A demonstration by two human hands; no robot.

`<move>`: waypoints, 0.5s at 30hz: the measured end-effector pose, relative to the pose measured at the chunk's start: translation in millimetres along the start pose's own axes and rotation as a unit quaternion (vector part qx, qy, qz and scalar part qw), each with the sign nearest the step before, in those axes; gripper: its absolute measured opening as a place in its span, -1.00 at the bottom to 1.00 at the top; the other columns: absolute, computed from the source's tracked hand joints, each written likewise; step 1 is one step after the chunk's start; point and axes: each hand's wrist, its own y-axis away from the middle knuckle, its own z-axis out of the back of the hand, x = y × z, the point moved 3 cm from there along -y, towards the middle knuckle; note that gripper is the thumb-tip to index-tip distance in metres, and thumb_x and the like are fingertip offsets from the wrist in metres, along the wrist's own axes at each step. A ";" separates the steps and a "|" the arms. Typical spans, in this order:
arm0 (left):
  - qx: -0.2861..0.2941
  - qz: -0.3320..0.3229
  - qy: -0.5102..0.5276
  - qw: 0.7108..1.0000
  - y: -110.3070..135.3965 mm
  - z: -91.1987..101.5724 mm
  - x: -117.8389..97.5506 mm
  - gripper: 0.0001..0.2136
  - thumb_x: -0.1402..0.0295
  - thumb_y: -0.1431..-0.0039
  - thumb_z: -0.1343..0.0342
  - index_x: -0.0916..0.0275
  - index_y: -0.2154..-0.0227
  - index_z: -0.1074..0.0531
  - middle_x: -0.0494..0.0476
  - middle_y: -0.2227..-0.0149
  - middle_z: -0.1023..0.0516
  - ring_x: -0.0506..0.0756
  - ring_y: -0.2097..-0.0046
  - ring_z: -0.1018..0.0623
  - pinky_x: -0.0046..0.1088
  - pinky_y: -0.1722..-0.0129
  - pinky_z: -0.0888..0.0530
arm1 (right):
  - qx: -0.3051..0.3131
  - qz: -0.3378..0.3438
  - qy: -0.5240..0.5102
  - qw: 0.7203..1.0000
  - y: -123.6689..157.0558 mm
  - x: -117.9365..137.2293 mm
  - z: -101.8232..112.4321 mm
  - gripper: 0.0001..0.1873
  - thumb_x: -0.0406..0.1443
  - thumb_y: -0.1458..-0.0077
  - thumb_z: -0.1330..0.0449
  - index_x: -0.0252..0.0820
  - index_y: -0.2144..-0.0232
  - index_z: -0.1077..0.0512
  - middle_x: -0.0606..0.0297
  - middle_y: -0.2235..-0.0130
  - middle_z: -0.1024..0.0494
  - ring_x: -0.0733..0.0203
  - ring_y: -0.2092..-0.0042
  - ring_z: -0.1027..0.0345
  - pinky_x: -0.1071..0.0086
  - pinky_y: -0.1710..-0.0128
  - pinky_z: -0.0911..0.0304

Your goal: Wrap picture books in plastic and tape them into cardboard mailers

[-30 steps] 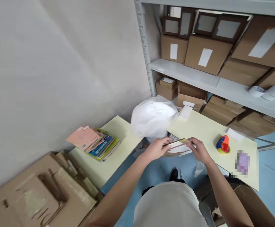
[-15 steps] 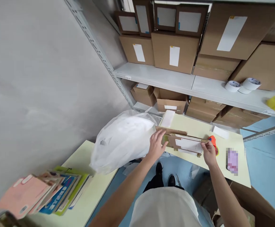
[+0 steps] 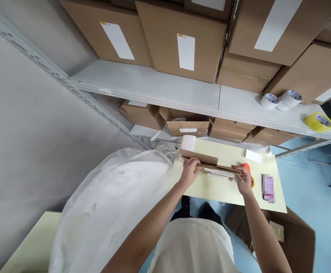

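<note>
No legible txt: print on white rolls (image 3: 268, 101) & yellow roll (image 3: 313, 123) too blurry.

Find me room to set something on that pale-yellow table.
The tabletop is bare between the held brown cardboard and the near edge, and behind, between two white rectangular items. Crowded: orange-red tape dispenser beside the right hand.

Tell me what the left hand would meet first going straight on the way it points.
The left hand would first meet the cardboard it holds; past that, probably the low boxes behind the table, though depth is hard to judge.
</note>
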 end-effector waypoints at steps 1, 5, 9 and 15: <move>0.020 -0.009 0.013 1.000 -2.3 -4.2 2.9 -0.83 0.60 -0.06 -0.03 0.19 0.36 -0.37 0.10 0.24 -0.54 0.13 0.11 -0.53 -0.19 -0.06 -0.36 | 0.003 -0.001 0.004 1.000 -1.5 -3.0 0.9 -0.81 -0.17 0.01 -0.27 -0.07 0.31 -0.44 0.17 0.17 -0.61 0.01 -0.04 -0.44 0.06 -0.03 -0.33; 0.041 -0.028 0.029 0.998 -2.6 -19.1 6.9 -0.74 0.67 -0.03 0.07 0.18 0.32 -0.33 0.12 0.20 -0.54 0.14 0.00 -0.53 -0.09 -0.18 -0.31 | 0.019 0.008 0.047 0.999 -13.3 -13.5 8.7 -0.76 -0.12 0.01 -0.25 -0.08 0.30 -0.42 0.12 0.14 -0.59 -0.04 -0.12 -0.37 -0.01 -0.11 -0.28; 0.055 -0.081 0.026 0.995 5.6 -31.5 -2.7 -0.68 0.70 -0.01 0.12 0.18 0.27 -0.32 0.15 0.16 -0.54 0.13 -0.08 -0.50 -0.11 -0.20 -0.33 | 0.057 0.006 0.089 0.994 -24.3 -16.4 20.2 -0.56 -0.02 0.01 -0.27 -0.12 0.15 -0.40 0.05 0.01 -0.53 -0.05 -0.05 -0.41 0.01 -0.04 -0.35; 0.107 -0.119 -0.009 0.987 28.2 -40.7 -6.8 -0.62 0.74 -0.04 0.20 0.18 0.27 -0.35 0.13 0.18 -0.54 0.09 -0.11 -0.49 -0.12 -0.27 -0.31 | 0.161 -0.043 0.069 0.984 -22.7 -4.8 35.6 -0.32 0.13 -0.04 -0.18 -0.04 -0.12 -0.29 0.06 -0.18 -0.38 -0.08 -0.18 -0.30 0.07 -0.06 -0.36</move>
